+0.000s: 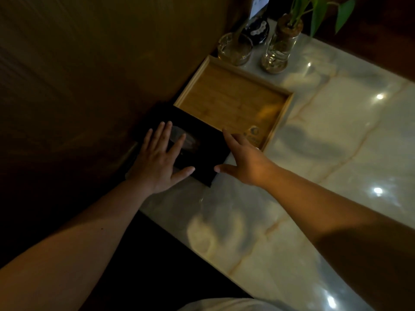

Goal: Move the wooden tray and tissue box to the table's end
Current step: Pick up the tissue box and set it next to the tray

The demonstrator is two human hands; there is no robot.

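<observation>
A black tissue box [203,151] lies on the marble table [336,153] against the brown wall, touching the near edge of an empty wooden tray [233,99]. My left hand [160,159] rests flat on the box's left part, fingers spread, thumb along its near edge. My right hand [243,159] hovers at the box's right corner, fingers spread, its index finger reaching over the tray's near rim. Neither hand grips anything. The tray sits further along the wall, its far rim close to the glass pieces.
Beyond the tray stand a glass ashtray [234,49], a glass vase [280,44] holding a green plant, and a dark round object [256,30]. A brown wall [101,63] runs along the table's left side. The table's near edge drops to a dark floor [157,254].
</observation>
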